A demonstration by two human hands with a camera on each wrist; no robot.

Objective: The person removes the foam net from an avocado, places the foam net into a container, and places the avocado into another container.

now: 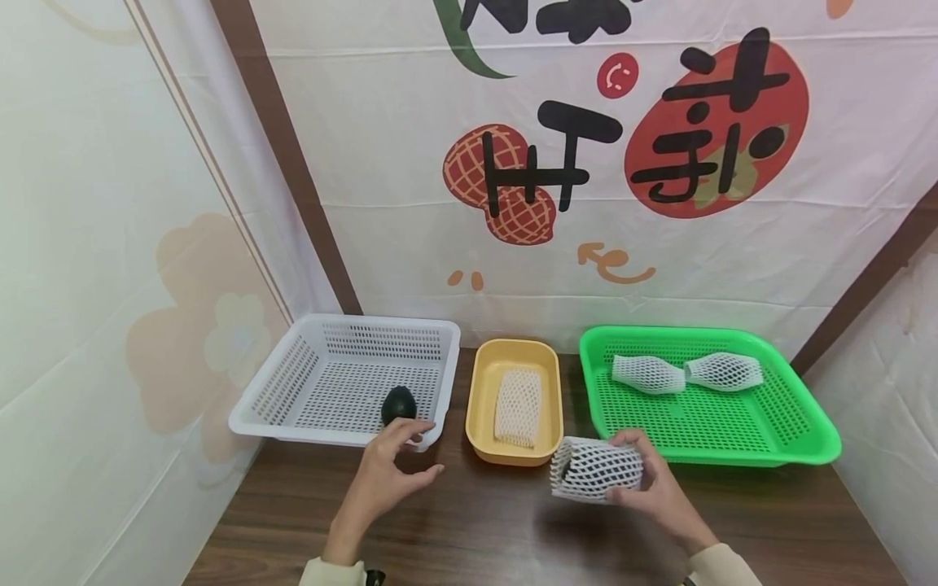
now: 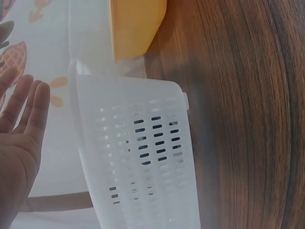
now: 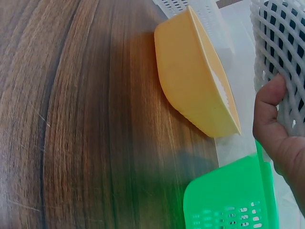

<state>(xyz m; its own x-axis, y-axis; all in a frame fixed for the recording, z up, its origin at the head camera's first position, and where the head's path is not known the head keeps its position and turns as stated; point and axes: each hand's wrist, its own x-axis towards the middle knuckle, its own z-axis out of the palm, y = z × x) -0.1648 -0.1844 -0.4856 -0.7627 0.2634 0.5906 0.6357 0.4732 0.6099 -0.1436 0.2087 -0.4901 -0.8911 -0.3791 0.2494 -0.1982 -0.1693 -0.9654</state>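
My right hand (image 1: 655,488) grips a white foam net sleeve (image 1: 597,470) between thumb and fingers, raised over the table's front. Something dark shows through its mesh, also in the right wrist view, where my thumb presses the foam net (image 3: 281,43). With thumb and fingers spread apart, my left hand (image 1: 388,472) hovers at the front right corner of the white basket (image 1: 308,431), holding nothing. Just beyond its fingertips, a dark green, egg-shaped fruit (image 1: 399,404) that looks like an avocado lies in that basket. The left wrist view shows the left fingers (image 2: 35,107) straight.
Between the baskets stands a yellow tray (image 1: 479,452) with a flat, unfilled foam net (image 1: 518,407) in it. The green basket (image 1: 733,443) on the right holds two netted bundles (image 1: 648,374). A printed cloth (image 1: 410,260) hangs behind the brown wooden table (image 1: 498,537).
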